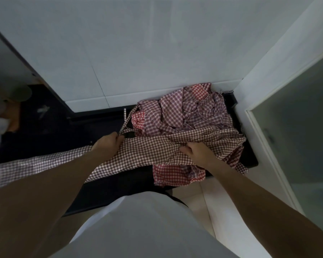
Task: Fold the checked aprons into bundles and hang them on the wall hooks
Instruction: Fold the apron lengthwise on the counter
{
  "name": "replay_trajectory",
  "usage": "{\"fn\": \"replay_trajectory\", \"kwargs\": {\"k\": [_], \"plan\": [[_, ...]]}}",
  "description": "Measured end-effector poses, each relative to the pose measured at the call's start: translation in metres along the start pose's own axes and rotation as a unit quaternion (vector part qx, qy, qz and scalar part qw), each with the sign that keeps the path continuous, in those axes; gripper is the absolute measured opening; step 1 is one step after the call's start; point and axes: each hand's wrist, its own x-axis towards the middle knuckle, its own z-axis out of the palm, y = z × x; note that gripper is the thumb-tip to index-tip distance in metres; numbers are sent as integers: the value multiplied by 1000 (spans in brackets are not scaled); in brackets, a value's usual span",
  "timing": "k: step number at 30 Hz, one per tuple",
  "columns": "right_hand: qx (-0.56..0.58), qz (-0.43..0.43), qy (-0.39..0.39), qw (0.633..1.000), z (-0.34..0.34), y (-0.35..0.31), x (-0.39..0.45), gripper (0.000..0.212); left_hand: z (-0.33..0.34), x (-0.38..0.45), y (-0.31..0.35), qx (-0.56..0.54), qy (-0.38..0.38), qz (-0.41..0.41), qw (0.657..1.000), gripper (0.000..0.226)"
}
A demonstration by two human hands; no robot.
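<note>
Close by, both hands gripping one brown checked apron (147, 151) over the dark counter (108, 185): left hand (107, 145) pinching its edge, right hand (198, 152) bunching its middle. Farther back, against the white wall (119, 53), a pile of aprons (185, 110).

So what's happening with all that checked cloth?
A person is sorting aprons on a dark counter. Both hands grip one brown-and-white checked apron stretched between them: the left hand at its strap end, the right hand bunching its middle. A crumpled heap of red and maroon checked aprons lies behind, unfolded.
</note>
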Motion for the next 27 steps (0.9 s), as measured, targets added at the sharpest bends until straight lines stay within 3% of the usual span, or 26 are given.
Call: {"fn": "replay_trajectory", "kwargs": {"k": [4,6,10,12,15,17,20,22,24,27], "plan": [[-59,7,-74,995,-5,6,-5,34,-1,1,-12,63,-34,-8,997,38],[-68,28,-76,994,-9,10,-6,31,-1,1,-18,88,-39,4,995,37],[-60,45,74,994,-21,14,-9,26,-1,4,-22,105,-42,18,993,38],[-67,49,128,988,-31,20,-10,37,-1,5,-22,110,-46,18,993,38],[-132,56,135,980,-48,32,-11,51,-2,7,-21,111,-62,21,992,39],[-176,90,122,973,-61,40,-13,65,-4,9,-21,107,-63,24,992,41],[-151,133,64,978,-77,57,-18,87,-4,12,-22,108,-65,17,992,44],[-123,112,69,984,-83,64,-24,90,-4,13,-22,112,-67,10,991,44],[-107,36,147,983,-83,68,-29,82,-3,14,-22,116,-68,3,991,43],[-187,-35,292,937,-74,61,-35,63,-1,14,-24,117,-68,-6,991,44]]}}
